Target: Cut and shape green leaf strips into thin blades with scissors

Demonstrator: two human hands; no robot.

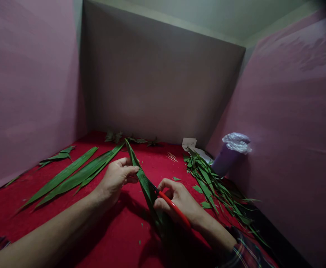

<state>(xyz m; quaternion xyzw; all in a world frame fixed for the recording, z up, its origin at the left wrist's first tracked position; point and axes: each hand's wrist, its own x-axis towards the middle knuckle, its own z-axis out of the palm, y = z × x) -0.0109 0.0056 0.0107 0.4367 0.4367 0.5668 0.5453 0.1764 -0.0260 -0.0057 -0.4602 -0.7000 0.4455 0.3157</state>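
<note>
My left hand (120, 177) pinches a long green leaf (145, 185) near its upper end, thumb and fingers closed on it. The leaf slants down toward me, and its lower end fades into shadow. In my right hand (176, 199) is a pair of red-handled scissors (174, 209), its dark blades against the leaf's right edge. How far the blades are parted I cannot tell. Left of my left hand, long whole leaves (76, 182) lie on the red cloth (101, 227).
A heap of cut leaf strips (213, 182) lies at the right, before a purple bin (229, 158) lined with clear plastic. Thin sticks (172, 156) and a white card (189, 143) are farther back. Folded leaf pieces (58, 155) lie far left. Pink walls (288, 123) flank the cloth.
</note>
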